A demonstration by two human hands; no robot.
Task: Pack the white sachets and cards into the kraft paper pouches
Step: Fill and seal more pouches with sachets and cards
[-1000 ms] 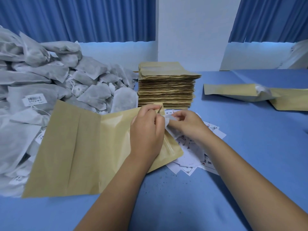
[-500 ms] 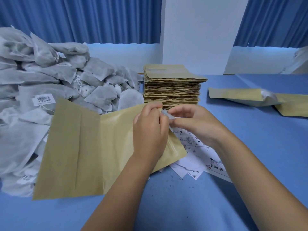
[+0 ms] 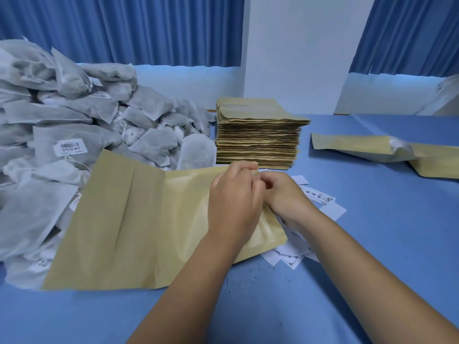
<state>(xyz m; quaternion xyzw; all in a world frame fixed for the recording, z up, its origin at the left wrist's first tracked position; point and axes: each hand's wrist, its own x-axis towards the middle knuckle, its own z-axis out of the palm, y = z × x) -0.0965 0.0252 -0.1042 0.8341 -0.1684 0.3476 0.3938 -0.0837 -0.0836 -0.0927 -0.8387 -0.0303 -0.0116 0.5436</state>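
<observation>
A large kraft paper pouch [image 3: 139, 227] lies on the blue table, its mouth end toward the right. My left hand [image 3: 233, 204] pinches the top corner of that mouth. My right hand [image 3: 283, 194] is pressed against it, fingers closed at the same corner; whether a card is in them is hidden. Loose white cards [image 3: 320, 202] lie under and to the right of the pouch. A big heap of white sachets [image 3: 74, 135] fills the left side, partly under the pouch.
A tall stack of empty kraft pouches [image 3: 258, 137] stands behind my hands. Two filled pouches [image 3: 372, 150] lie at the right, one with white showing at its mouth. Blue curtains and a white wall close the back.
My right hand has drawn in against my left hand at the pouch's mouth corner. The white piece seen between the fingers earlier is out of sight now.
</observation>
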